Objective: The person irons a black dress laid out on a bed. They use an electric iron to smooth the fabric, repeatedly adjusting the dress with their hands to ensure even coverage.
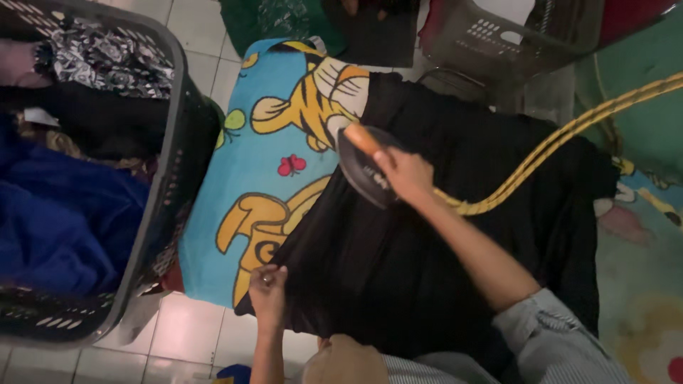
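Knee [341, 359] at bottom edge, sleeve [551, 334] beside it. Left hand [268, 291] pinches black cloth [441, 235] hem, fingers narrow, at edge of cartoon blanket [249, 178]. Right hand [404, 173] wrapped round iron [363, 167] handle, iron flat on cloth near its top-left. Yellow cord [555, 142] trails across cloth. Basket [167, 178] of clothes left. Risk: cord drags folds or snags; iron left resting could scorch; left fingers near its path.
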